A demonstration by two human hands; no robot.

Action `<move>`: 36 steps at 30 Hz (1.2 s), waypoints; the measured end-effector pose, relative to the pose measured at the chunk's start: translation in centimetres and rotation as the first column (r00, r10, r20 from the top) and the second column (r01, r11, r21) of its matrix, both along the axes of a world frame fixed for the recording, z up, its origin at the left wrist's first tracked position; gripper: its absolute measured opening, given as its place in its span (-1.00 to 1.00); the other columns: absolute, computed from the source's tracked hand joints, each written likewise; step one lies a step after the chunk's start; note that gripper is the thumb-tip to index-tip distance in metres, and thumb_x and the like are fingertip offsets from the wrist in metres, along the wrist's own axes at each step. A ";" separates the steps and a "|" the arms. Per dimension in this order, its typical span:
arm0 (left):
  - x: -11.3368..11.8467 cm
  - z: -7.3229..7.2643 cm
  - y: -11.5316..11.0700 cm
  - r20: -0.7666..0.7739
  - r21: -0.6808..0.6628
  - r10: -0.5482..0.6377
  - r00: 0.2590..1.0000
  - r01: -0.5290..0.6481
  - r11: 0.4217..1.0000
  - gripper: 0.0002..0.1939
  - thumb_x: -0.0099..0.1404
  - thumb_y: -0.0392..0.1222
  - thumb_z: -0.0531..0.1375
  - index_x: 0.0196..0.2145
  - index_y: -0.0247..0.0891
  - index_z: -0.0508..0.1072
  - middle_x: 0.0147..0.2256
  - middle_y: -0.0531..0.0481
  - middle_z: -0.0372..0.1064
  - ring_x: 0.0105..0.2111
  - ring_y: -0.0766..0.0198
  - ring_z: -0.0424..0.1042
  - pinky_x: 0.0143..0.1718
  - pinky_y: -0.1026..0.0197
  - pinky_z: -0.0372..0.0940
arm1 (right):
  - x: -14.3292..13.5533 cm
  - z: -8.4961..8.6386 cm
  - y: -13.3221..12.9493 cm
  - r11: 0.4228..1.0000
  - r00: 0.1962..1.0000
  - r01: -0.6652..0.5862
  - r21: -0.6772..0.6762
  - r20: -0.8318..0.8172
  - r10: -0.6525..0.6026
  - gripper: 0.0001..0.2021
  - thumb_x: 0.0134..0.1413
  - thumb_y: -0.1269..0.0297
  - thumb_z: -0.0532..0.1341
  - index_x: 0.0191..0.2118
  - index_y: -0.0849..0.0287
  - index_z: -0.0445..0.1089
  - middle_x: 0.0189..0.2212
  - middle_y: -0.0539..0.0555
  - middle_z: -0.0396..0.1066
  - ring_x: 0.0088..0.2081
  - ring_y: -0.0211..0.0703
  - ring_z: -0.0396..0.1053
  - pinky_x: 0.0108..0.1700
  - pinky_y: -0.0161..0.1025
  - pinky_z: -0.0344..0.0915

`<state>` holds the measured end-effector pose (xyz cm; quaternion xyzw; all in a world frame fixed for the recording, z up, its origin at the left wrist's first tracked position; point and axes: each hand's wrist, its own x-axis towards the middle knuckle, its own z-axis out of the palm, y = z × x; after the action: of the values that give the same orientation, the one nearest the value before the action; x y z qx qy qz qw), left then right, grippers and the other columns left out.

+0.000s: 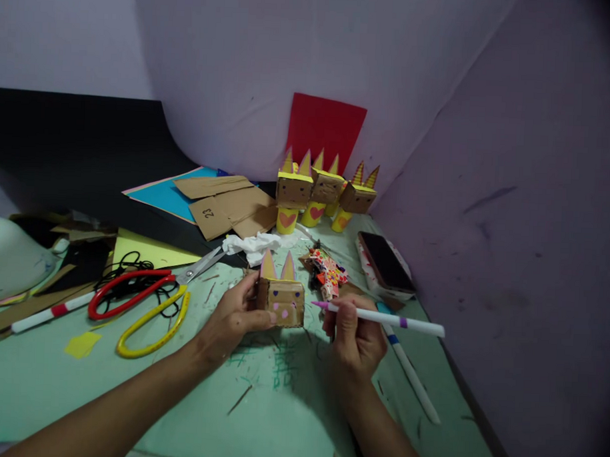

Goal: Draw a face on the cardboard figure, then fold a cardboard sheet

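Note:
My left hand (234, 317) is closed around the left side of a small cardboard box head (286, 300) with two pointed, pink-edged ears. Dark eyes and pinkish spots are drawn on its front. In my right hand (356, 333) a white felt-tip pen (399, 320) is gripped, its pink tip pointing left, just short of the box head's right side. Behind them stand several finished-looking figures (293, 191) with box heads, pointed ears and yellow bodies bearing hearts.
Scissors (155, 303) with red and yellow handles lie at left, near black cord and a red-banded pen (54, 312). Cardboard pieces (235, 209) and white tissue (254, 245) lie behind. A phone (386, 261) and a blue-banded pen (412, 375) are at right. A red sheet (323, 129) leans behind.

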<state>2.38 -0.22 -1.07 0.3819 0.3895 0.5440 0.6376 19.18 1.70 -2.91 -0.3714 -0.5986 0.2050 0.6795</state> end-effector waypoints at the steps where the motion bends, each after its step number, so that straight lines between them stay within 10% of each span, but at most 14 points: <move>1: 0.0 -0.1 0.0 -0.007 0.001 -0.010 1.000 0.010 1.000 -0.26 -0.08 -0.32 0.33 0.09 -0.30 0.27 0.00 -0.20 0.42 -0.01 -0.10 0.40 0.01 -0.04 0.30 | 0.0 -0.1 0.1 1.000 1.000 -0.009 0.010 0.020 0.009 -0.83 0.25 0.27 0.11 -0.37 0.14 0.35 -0.64 -0.13 0.22 -0.66 -0.35 0.15 -0.63 -0.40 0.10; 36: 0.1 0.3 -0.1 -0.023 0.003 -0.017 1.000 0.018 1.000 -0.29 -0.06 -0.34 0.31 0.09 -0.28 0.28 0.01 -0.18 0.42 0.03 -0.12 0.38 0.03 -0.04 0.30 | -0.5 -0.5 -0.1 0.994 0.974 -0.100 -0.043 0.202 0.107 -0.85 0.25 0.36 0.08 -0.37 0.12 0.29 -0.58 -0.06 0.31 -0.53 -0.25 0.32 -0.50 -0.32 0.25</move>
<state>2.46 -0.31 -0.78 0.3925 0.3925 0.5347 0.6372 18.71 1.55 -3.39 -0.3695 -0.6804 0.2106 0.5968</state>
